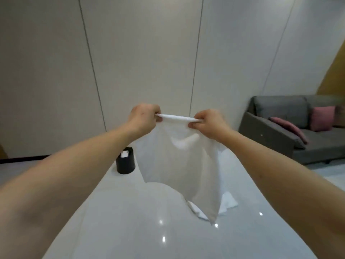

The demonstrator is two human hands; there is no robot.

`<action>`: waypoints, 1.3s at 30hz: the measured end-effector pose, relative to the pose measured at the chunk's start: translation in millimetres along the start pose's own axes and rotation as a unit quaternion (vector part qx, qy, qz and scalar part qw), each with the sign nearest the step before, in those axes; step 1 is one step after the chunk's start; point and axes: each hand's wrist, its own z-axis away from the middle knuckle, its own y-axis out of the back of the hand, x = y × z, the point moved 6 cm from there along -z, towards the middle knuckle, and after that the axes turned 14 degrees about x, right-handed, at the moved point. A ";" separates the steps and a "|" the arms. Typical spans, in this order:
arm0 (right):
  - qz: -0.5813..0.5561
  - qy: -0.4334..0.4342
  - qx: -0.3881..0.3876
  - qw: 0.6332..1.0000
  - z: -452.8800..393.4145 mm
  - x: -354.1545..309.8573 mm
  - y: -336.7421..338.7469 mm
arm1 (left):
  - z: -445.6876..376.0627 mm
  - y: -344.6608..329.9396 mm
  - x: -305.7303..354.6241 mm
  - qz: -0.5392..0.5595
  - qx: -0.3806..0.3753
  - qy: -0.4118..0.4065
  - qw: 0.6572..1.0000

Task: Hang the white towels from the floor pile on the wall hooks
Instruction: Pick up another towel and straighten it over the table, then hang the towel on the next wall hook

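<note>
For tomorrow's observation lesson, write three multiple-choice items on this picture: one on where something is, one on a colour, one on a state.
1. Where does the black container stand?
A. On the floor near the wall
B. On the sofa
C. In the left hand

2. What colour are the cushions on the grey sofa?
A. Green
B. Pink
C. White

3. How is the white towel held?
A. Left hand only
B. Lying flat on the floor
C. Left hand and right hand grip its top edge

Answers: 1 A, it sits on the floor below the wall; 2 B, both look pink; 3 C, the towel hangs between both hands.
</note>
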 end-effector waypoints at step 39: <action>-0.375 0.459 -0.225 0.773 -100.4 -920.8 -480.1 | 129.1 560.6 -708.6 -0.296 0.270 0.427 0.811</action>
